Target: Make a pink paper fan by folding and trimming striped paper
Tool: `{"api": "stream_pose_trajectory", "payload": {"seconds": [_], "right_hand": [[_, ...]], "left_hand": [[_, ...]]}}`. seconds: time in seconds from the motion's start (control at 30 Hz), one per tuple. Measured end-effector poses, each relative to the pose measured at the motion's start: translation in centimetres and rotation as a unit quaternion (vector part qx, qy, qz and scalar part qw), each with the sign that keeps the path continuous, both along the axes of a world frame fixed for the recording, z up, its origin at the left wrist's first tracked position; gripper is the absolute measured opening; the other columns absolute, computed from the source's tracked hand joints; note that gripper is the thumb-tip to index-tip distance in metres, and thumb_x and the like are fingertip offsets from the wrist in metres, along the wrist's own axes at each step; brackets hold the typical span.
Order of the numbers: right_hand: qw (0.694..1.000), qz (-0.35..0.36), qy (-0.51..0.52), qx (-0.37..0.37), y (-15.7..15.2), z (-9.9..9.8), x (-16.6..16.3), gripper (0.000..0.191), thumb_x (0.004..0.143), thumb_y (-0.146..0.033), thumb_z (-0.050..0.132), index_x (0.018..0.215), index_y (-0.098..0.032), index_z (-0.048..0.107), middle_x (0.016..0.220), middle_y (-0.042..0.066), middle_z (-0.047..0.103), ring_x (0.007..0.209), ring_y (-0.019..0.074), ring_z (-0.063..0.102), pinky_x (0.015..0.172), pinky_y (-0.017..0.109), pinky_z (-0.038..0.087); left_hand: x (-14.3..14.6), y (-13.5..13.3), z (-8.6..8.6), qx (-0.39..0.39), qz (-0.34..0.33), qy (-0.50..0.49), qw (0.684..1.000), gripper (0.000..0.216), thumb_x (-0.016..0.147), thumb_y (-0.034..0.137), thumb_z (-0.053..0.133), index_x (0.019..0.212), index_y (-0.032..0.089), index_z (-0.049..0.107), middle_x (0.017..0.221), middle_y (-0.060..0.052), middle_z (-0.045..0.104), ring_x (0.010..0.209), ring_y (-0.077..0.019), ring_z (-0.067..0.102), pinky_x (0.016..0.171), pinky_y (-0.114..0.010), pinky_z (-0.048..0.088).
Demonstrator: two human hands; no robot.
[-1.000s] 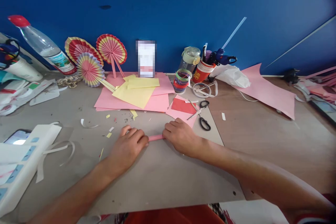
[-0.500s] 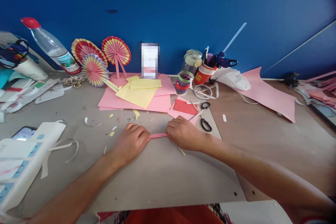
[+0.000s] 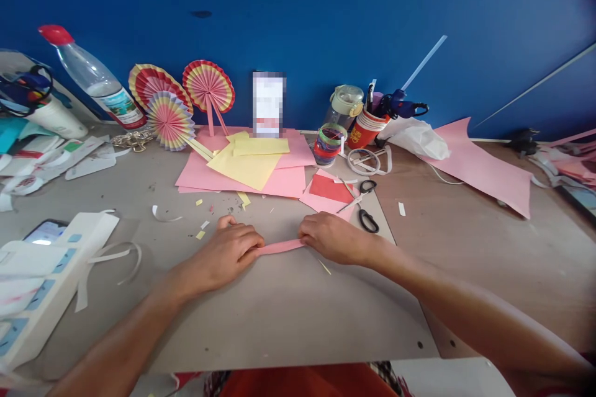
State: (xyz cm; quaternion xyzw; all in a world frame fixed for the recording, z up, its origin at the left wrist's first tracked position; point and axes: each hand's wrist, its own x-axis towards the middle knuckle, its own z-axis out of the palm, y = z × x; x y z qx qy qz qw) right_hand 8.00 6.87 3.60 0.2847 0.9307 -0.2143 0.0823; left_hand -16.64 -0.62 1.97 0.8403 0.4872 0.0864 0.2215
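Note:
A narrow folded strip of pink paper (image 3: 281, 247) stretches between my two hands, just above or on the grey table. My left hand (image 3: 236, 247) is closed on its left end, fingers curled over it. Its right end is pinched in my right hand (image 3: 328, 237). The strip's ends are hidden under my fingers. Beyond my right hand lie black-handled scissors (image 3: 369, 221), their blades over a red paper piece (image 3: 330, 188). Behind the hands, yellow sheets (image 3: 246, 164) rest on larger pink sheets (image 3: 198, 172).
Pleated paper fans (image 3: 208, 87) lean at the back beside a tilted plastic bottle (image 3: 93, 71). A phone (image 3: 269, 104) stands against the blue wall. Rubber bands in a jar (image 3: 326, 147) and red paper cups (image 3: 367, 130) are back right. A white power strip (image 3: 60, 285) lies left.
My left hand has moved slightly left and down. More of the pink strip shows between the hands, and it looks wider and flatter than before.

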Motion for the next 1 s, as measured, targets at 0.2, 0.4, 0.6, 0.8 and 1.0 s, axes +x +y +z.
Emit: {"api": "stream_pose_trajectory", "payload": {"seconds": [0.2,0.4,0.6,0.8,1.0], "right_hand": [[0.996,0.03,-0.018,0.078,-0.6,-1.1,0.0,0.021,0.094,-0.02,0.043,0.087,-0.015,0.061,0.085,0.006,0.064,0.077,0.0164,0.057,0.07,0.029,0.034],[0.989,0.047,-0.043,0.134,-0.9,-1.5,-0.3,0.023,0.093,-0.017,0.039,0.086,-0.014,0.061,0.084,0.008,0.063,0.073,0.0172,0.055,0.065,0.031,0.029],[0.984,0.059,-0.038,0.167,-1.3,-1.9,-0.1,0.017,0.091,-0.017,0.043,0.087,-0.014,0.059,0.084,0.009,0.061,0.073,0.0184,0.052,0.064,0.032,0.025],[0.984,0.053,-0.023,0.17,-1.5,-2.6,0.2,0.017,0.091,-0.017,0.042,0.088,-0.014,0.059,0.085,0.009,0.059,0.073,0.0185,0.051,0.064,0.032,0.025],[0.996,0.029,0.006,0.085,-1.0,-1.8,0.3,0.02,0.093,-0.018,0.041,0.085,-0.015,0.059,0.085,0.008,0.061,0.075,0.017,0.053,0.068,0.03,0.032]], "left_hand": [[0.3,-0.1,-0.5,0.036,0.012,0.029,0.999,0.027,0.093,0.019,0.037,0.081,0.021,0.061,0.085,0.001,0.062,0.075,-0.0123,0.056,0.089,-0.036,0.031],[0.8,-0.1,-0.5,0.062,0.006,0.062,0.996,0.024,0.09,0.013,0.036,0.078,0.019,0.056,0.078,0.002,0.06,0.069,-0.0125,0.053,0.091,-0.039,0.03],[1.1,-0.5,-1.0,0.126,-0.005,0.11,0.986,0.026,0.09,0.009,0.034,0.076,0.018,0.054,0.074,0.001,0.057,0.066,-0.013,0.051,0.091,-0.039,0.031],[1.2,-0.6,-1.2,0.146,-0.013,0.124,0.981,0.025,0.088,0.006,0.035,0.076,0.019,0.052,0.074,0.001,0.055,0.066,-0.0134,0.051,0.089,-0.038,0.03],[1.0,-0.3,-0.8,0.095,-0.007,0.089,0.991,0.023,0.087,0.007,0.034,0.076,0.019,0.05,0.074,0.002,0.055,0.066,-0.0128,0.051,0.089,-0.038,0.03]]}}
